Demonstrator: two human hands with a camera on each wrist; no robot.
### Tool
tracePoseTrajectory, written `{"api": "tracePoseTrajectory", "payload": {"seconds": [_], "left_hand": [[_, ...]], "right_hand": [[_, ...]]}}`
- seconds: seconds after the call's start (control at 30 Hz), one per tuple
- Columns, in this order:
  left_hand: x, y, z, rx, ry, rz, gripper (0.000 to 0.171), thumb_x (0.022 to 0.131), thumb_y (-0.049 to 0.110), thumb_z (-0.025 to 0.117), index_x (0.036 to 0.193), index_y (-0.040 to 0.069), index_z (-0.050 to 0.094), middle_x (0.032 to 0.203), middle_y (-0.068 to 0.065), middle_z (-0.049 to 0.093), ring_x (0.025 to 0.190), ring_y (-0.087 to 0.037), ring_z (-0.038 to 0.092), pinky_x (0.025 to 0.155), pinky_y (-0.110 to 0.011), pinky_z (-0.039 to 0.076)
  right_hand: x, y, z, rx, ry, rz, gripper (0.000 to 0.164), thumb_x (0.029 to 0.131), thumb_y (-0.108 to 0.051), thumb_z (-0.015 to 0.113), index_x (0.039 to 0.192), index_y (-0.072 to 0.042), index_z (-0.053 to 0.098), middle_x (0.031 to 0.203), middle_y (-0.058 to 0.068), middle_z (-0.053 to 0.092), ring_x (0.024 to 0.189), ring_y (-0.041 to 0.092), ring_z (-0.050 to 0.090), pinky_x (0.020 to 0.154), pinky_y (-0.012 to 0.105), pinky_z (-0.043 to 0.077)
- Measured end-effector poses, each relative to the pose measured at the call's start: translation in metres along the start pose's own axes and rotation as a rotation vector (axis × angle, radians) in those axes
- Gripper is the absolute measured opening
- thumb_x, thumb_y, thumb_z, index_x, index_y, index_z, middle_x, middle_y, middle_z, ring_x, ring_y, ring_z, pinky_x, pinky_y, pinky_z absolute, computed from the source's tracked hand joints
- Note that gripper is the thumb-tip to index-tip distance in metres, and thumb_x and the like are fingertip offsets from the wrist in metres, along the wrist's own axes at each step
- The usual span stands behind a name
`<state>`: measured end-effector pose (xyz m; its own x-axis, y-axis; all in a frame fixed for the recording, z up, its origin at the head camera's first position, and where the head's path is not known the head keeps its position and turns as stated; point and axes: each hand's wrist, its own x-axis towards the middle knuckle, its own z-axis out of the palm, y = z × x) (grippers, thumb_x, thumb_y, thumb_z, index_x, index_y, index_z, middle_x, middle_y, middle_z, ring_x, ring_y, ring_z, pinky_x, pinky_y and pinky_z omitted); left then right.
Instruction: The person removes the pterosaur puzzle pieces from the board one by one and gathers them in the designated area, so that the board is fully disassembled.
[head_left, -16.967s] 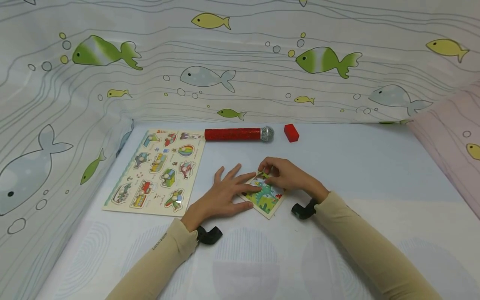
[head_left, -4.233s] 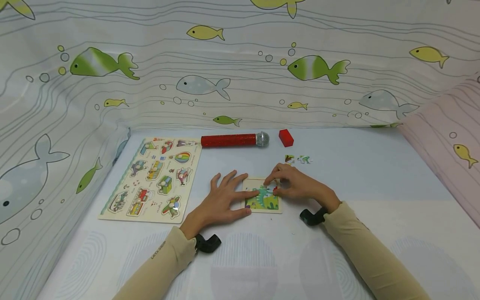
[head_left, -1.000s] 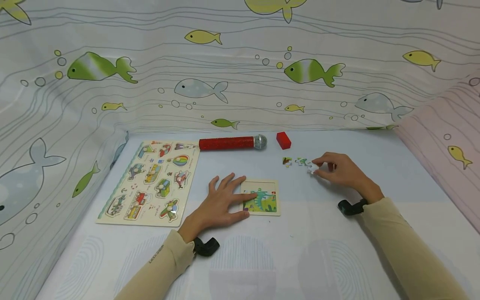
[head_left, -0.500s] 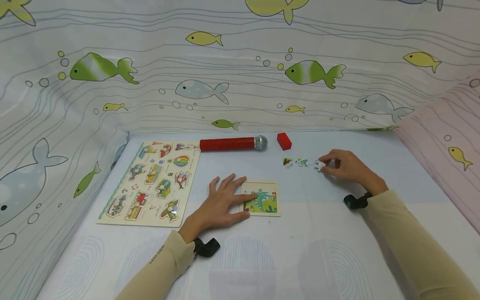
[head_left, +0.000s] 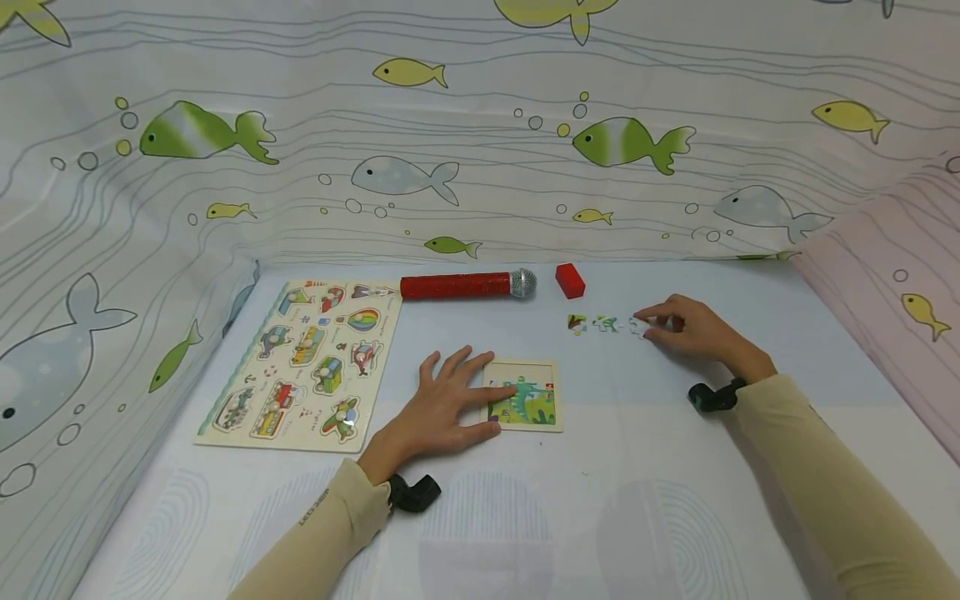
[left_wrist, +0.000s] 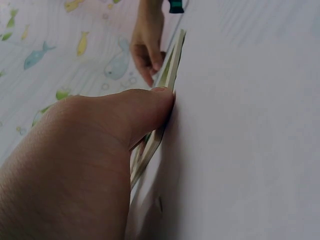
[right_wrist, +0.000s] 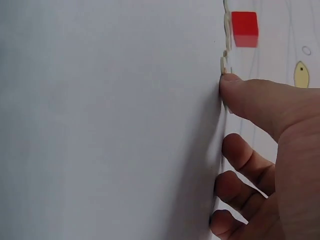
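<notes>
A small square jigsaw puzzle with a green dinosaur picture lies in its wooden frame, bare tan backing showing along the top. Over its left side my left hand rests with fingers spread, index finger on the picture; the left wrist view has the thumb at the frame's edge. Further back on the right, thumb and index finger of my right hand pinch a puzzle piece at the table surface. Two groups of loose pieces lie left of it: a brown-green piece and green-white pieces.
A large wooden knob puzzle with vehicle pictures lies at the left. Behind the pieces are a red toy microphone and a red block. A fish-print cloth rises along the back.
Since the oldest frame the dinosaur puzzle has been squared up and pieces moved from its top to the back right. In the last second my right hand shifted slightly right with a piece.
</notes>
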<state>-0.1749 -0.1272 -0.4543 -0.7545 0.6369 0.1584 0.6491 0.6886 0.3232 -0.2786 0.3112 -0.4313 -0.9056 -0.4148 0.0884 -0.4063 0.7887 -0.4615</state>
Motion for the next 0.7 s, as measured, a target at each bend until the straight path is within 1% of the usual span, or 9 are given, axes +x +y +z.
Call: {"api": "tracePoseTrajectory", "payload": {"seconds": [0.17,0.37,0.47,0.57,0.7], "left_hand": [[-0.0003,-0.0005,0.0005,0.001,0.006,0.006,0.053,0.094,0.058,0.059,0.144,0.043,0.055,0.164,-0.008,0.037,0.155,-0.04,0.024,0.116,-0.071,0.011],[-0.0008,-0.0007,0.0002,0.005,0.011,0.011,0.053,0.094,0.059,0.059,0.144,0.043,0.056,0.164,-0.008,0.037,0.154,-0.041,0.025,0.116,-0.071,0.012],[-0.001,-0.0012,0.0007,0.012,0.012,0.014,0.053,0.094,0.059,0.059,0.144,0.043,0.056,0.163,-0.008,0.038,0.154,-0.041,0.025,0.115,-0.072,0.012],[-0.0008,-0.0016,0.0009,0.018,0.011,0.015,0.053,0.094,0.059,0.058,0.144,0.043,0.055,0.163,-0.008,0.037,0.154,-0.041,0.025,0.115,-0.072,0.013],[0.0004,-0.0026,0.0011,0.016,0.007,0.013,0.053,0.094,0.06,0.057,0.145,0.044,0.055,0.164,-0.007,0.037,0.155,-0.04,0.024,0.116,-0.071,0.012]], "right_hand": [[0.0006,-0.0005,0.0002,0.014,-0.015,0.052,0.035,0.093,-0.016,0.073,0.128,-0.011,0.072,0.096,0.008,0.061,0.077,0.016,0.045,0.066,0.027,0.038],[0.0014,-0.0011,-0.0006,0.02,-0.026,0.092,0.036,0.093,-0.015,0.073,0.129,-0.011,0.071,0.101,0.011,0.063,0.08,0.02,0.047,0.068,0.029,0.039],[0.0011,-0.0015,-0.0009,0.028,-0.035,0.109,0.037,0.094,-0.018,0.073,0.13,-0.011,0.071,0.104,0.012,0.064,0.082,0.021,0.047,0.069,0.03,0.04],[0.0001,-0.0005,-0.0008,0.044,-0.039,0.138,0.039,0.095,-0.023,0.072,0.133,-0.013,0.069,0.107,0.012,0.065,0.084,0.021,0.049,0.07,0.029,0.041],[-0.0045,0.0001,-0.0016,0.127,-0.008,0.224,0.047,0.098,-0.037,0.068,0.14,-0.018,0.063,0.115,0.013,0.065,0.09,0.022,0.052,0.07,0.027,0.043]]}}
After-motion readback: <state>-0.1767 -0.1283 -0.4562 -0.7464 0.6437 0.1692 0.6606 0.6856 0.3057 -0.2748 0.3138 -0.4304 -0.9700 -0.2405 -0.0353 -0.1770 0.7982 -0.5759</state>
